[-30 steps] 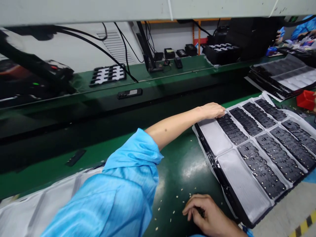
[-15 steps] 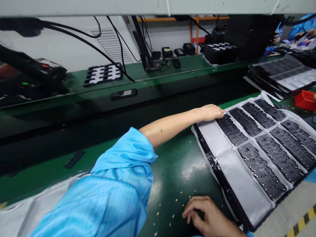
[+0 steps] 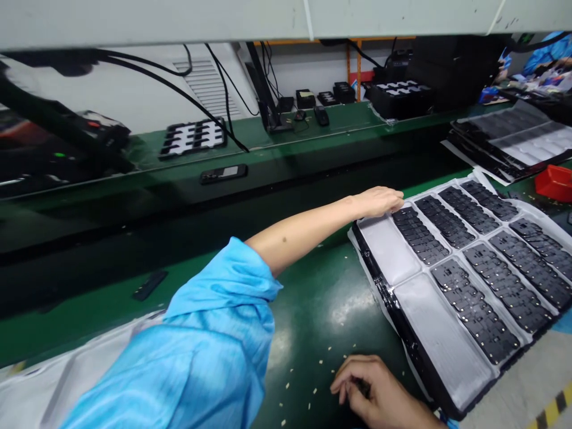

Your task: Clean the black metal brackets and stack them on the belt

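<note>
A black tray point(image 3: 393, 307) lined with white film lies tilted on the green table at the right. It holds several columns of small black parts point(image 3: 473, 310); its two left pockets show only white film. My left hand point(image 3: 378, 201), at the end of a blue-sleeved arm, reaches to the tray's far left corner. Its fingers curl down onto the top of the first column of parts, and what they grip is hidden. My right hand point(image 3: 375, 390) rests on the table by the near edge, fingers curled around a small dark piece.
Pale crumbs dot the green table point(image 3: 322, 304). A dark strip point(image 3: 149, 285) lies at the left. Beyond it runs a green conveyor point(image 3: 277, 146) carrying a phone-like device point(image 3: 223, 173) and a parts tray point(image 3: 193, 137). More trays point(image 3: 513, 140) and a red bin point(image 3: 554, 182) sit at the right.
My left hand has drawn back very slightly at the tray's corner. My right hand stays in place. The view shifted a little.
</note>
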`<state>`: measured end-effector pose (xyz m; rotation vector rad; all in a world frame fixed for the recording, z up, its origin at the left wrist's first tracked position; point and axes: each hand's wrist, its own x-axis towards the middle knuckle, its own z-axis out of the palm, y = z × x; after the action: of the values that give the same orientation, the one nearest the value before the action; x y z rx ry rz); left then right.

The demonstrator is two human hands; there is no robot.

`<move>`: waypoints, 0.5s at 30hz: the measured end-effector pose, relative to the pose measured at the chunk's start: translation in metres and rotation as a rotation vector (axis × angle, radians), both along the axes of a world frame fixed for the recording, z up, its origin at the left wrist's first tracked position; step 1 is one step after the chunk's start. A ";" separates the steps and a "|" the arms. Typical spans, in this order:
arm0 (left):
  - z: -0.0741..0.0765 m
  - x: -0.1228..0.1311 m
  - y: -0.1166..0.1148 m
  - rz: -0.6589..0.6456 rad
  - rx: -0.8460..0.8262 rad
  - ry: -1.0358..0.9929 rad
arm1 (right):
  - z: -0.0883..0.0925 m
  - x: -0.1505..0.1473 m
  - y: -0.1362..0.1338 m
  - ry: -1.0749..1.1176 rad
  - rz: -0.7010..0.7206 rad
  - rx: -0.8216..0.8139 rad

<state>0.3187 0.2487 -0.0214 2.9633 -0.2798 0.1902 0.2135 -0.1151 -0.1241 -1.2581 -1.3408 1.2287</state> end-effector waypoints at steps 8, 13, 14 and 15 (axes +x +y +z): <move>-0.016 0.018 0.002 -0.074 0.010 0.001 | -0.001 0.000 0.000 0.033 -0.004 0.005; -0.021 0.016 0.008 -0.117 -0.009 0.006 | -0.004 0.000 0.000 0.060 0.005 0.021; -0.022 0.016 0.008 -0.126 -0.011 0.008 | -0.005 0.001 0.000 0.068 0.005 0.021; -0.024 0.016 0.009 -0.135 -0.013 0.010 | -0.006 0.001 0.000 0.074 0.008 0.021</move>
<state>0.3343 0.2578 -0.0449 2.9182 -0.4733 0.1590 0.2143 -0.1147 -0.1297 -1.1818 -1.3029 1.2515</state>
